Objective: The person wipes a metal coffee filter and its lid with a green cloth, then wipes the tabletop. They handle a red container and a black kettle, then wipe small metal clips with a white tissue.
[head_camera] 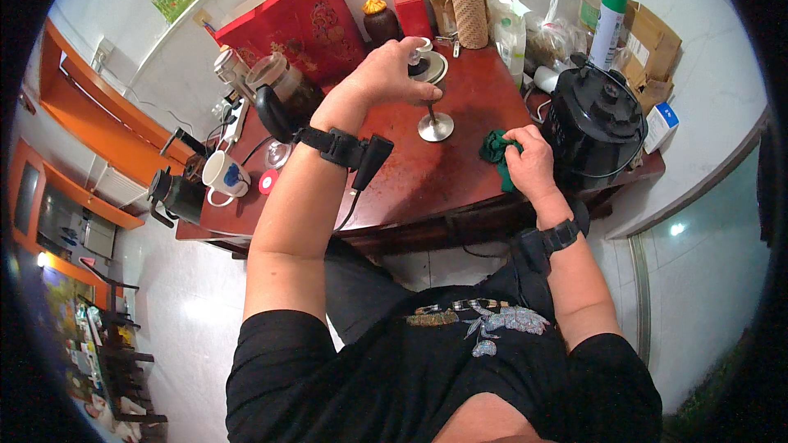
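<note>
My left hand (pixel 392 74) is curved around the upper part of a stemmed metal stand (pixel 436 128), its thumb along the near side and its fingers on the far side. The stand has a round shiny foot, a thin dark stem and a disc-like top with something clear and white at its far edge; my hand hides part of this top. The foot appears to rest on the red-brown wooden table (pixel 406 166). To the right, my right hand (pixel 530 157) grips a crumpled dark green cloth (pixel 494 146) at the table's near right side.
A black lidded pot (pixel 594 126) stands at the right, near a spray can (pixel 609 27). At the left are a white mug (pixel 225 173), a glass pot (pixel 284 86) and a black jug (pixel 175 197). A red box (pixel 295 27) and a woven-sleeved bottle (pixel 470 18) stand behind.
</note>
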Tool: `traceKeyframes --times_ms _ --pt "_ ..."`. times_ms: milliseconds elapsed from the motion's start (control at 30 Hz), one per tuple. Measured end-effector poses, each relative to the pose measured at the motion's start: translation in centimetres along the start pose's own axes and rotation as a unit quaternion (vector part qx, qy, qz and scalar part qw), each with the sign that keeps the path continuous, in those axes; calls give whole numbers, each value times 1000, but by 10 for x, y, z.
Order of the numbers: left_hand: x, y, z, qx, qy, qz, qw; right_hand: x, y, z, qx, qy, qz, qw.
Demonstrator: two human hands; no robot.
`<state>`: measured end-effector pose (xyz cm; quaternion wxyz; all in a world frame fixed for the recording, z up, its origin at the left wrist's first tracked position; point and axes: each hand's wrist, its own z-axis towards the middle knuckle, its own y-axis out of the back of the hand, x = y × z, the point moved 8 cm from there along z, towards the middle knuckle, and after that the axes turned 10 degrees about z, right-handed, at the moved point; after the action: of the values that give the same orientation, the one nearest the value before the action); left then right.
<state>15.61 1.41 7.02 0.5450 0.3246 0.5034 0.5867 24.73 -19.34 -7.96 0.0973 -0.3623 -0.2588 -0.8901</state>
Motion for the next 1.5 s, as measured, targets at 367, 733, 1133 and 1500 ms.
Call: traceKeyframes --times_ms 367,733,1133,1500 --pt "50 19 43 -38 73 17 996 2 0 -2 -7 -1 7 1000" --pt "104 -11 98 -62 163 6 985 6 3 -2 -21 8 34 999" --pt "117 -29 104 -61 185 -7 981 8 2 0 -34 16 20 999" --pt "47 -9 -26 -273 67 -175 943 6 0 -1 -17 22 -6 1000"
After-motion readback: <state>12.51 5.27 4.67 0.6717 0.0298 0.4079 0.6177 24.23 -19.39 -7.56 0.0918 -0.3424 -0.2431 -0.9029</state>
